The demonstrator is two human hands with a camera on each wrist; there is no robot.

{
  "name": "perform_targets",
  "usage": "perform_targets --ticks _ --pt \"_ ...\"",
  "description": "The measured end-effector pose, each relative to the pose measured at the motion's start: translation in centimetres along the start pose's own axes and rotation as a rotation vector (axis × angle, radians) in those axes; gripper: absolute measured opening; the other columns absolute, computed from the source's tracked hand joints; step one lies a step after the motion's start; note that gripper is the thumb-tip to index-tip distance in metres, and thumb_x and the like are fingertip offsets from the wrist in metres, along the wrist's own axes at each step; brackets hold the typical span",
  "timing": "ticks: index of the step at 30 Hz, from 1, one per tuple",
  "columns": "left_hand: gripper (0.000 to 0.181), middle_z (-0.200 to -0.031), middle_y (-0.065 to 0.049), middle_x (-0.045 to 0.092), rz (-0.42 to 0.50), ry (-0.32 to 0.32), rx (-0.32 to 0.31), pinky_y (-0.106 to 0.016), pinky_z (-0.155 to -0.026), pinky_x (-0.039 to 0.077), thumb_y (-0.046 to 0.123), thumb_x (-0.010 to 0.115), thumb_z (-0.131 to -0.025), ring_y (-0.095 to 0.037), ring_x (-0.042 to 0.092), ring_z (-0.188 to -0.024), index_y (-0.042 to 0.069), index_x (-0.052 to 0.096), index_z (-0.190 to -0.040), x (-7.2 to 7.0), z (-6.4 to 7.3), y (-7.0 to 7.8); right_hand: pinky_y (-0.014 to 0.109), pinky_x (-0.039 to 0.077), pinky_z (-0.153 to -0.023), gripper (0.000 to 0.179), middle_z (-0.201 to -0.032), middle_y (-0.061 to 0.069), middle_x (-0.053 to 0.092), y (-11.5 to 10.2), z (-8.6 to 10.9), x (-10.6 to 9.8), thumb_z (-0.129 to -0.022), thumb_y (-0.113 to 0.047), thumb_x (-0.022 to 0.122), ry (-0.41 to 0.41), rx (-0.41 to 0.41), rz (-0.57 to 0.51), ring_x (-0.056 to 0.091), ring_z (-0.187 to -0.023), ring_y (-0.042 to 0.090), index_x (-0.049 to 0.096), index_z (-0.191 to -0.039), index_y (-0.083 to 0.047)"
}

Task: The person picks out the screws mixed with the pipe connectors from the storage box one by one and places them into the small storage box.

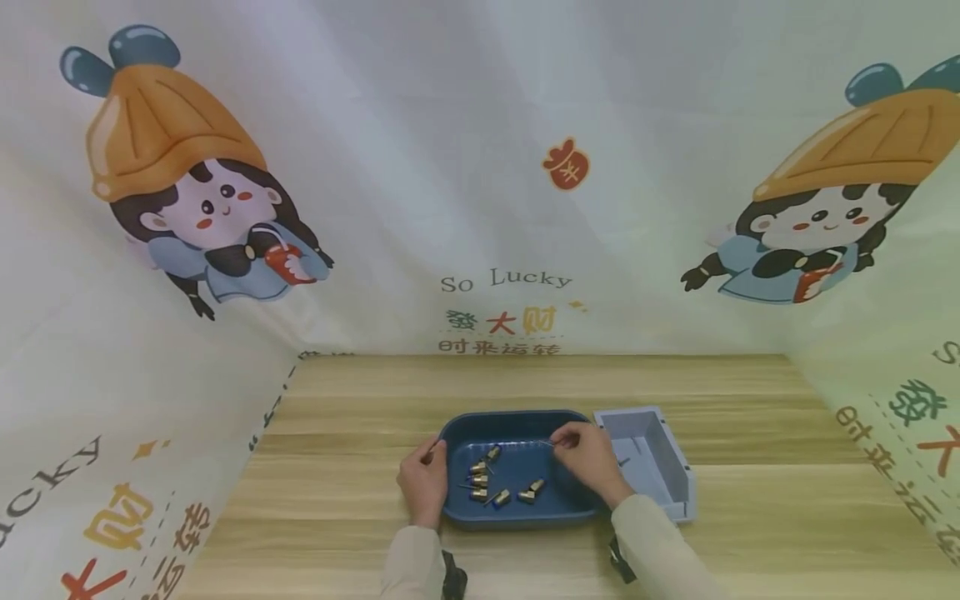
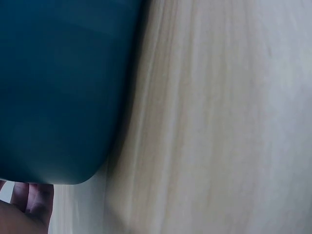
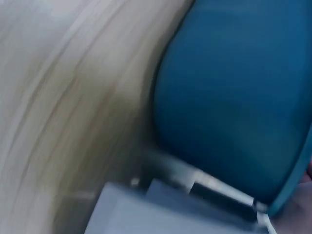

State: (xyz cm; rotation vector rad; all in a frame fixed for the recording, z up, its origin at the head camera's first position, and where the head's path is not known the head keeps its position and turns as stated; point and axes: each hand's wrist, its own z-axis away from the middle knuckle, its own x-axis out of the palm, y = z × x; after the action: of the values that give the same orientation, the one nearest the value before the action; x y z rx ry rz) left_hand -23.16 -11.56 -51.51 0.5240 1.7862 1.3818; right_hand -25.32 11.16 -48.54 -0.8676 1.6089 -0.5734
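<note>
From the head view, the right hand [image 1: 588, 458] is over the right part of the deep blue tray [image 1: 525, 522], thumb and fingertips brought together in a pinch on a slender, pin-like piece [image 1: 545, 442]. The piece juts leftward from the fingertips, its long axis running roughly side to side; what it is exactly is too small to tell. The brass fittings [image 1: 478, 481] with blue collars lie on the tray floor, to the left of the pinch and nearer the person. Most sit in a loose cluster toward the left end, some with a thin shank sticking out, while a pair lies close together nearer the middle. That pair is the closest to the right hand; the cluster is nearer the left hand [image 1: 423, 482], which grips the tray's left end at the rim. Just beside the tray on the right stands the grey bin [image 1: 690, 500], with thin dark pieces [image 1: 637, 443] inside, partly behind the right forearm.

In the left wrist view, fingers press against the tray's end wall, and the wood-grain tabletop fills the rest; the fittings are out of sight.

In the right wrist view, blurred, the tray's outer wall rises beside the grey bin. Only a sliver of the hand shows past the rim, so the pinch cannot be judged from there.
</note>
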Motion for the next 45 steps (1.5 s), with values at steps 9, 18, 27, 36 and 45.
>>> perform_targets --ticks 9,18,27,36,45 --pt "0.023 -0.092 -0.019 0.072 -0.019 0.011 0.015 -0.043 -0.075 0.05 0.015 0.065 -0.087 -0.031 0.067 -0.083 0.002 0.072 -0.105 0.1 -0.3 -0.4 0.025 0.051 -0.063 0.012 -0.07 0.007 0.069 1.2 -0.2 -2.0 -0.07 0.006 0.064 0.064 -0.03 0.017 0.062 -0.065 0.014 0.071 -0.077 -0.001" --pt "0.022 -0.089 -0.019 0.072 -0.023 0.016 0.023 -0.041 -0.072 0.048 0.014 0.065 -0.087 -0.031 0.065 -0.081 0.002 0.072 -0.104 -0.1 -0.5 -0.4 0.025 0.049 -0.064 0.011 -0.073 0.007 0.069 1.5 0.0 -4.2 -0.073 0.004 0.065 0.086 0.014 0.036 0.061 -0.068 0.013 0.071 -0.08 -0.002" --pt "0.022 -0.086 -0.018 0.072 -0.019 0.022 0.017 -0.037 -0.069 0.047 0.015 0.066 -0.086 -0.029 0.065 -0.079 0.003 0.073 -0.103 0.1 -0.4 -0.4 0.023 0.048 -0.065 0.012 -0.076 0.01 0.068 3.0 0.4 -6.1 -0.076 0.005 0.062 0.096 0.065 0.035 0.059 -0.069 0.012 0.07 -0.083 0.001" --pt "0.029 -0.088 -0.018 0.072 -0.023 0.024 0.027 -0.039 -0.071 0.048 0.028 0.064 -0.09 -0.027 0.065 -0.078 0.004 0.073 -0.104 0.1 -0.5 -0.6 0.021 0.047 -0.066 0.013 -0.076 0.013 0.068 4.3 1.0 -7.1 -0.073 0.007 0.061 0.141 0.077 0.051 0.061 -0.071 0.015 0.069 -0.082 0.004" --pt "0.023 -0.096 -0.019 0.072 -0.006 0.009 0.008 -0.04 -0.073 0.047 0.014 0.065 -0.087 -0.03 0.064 -0.084 0.003 0.072 -0.105 0.2 -0.3 -0.4 0.025 0.048 -0.064 0.011 -0.074 0.012 0.069 4.6 1.4 -7.4 -0.073 0.003 0.064 0.156 0.055 0.113 0.062 -0.07 0.018 0.07 -0.081 0.003"
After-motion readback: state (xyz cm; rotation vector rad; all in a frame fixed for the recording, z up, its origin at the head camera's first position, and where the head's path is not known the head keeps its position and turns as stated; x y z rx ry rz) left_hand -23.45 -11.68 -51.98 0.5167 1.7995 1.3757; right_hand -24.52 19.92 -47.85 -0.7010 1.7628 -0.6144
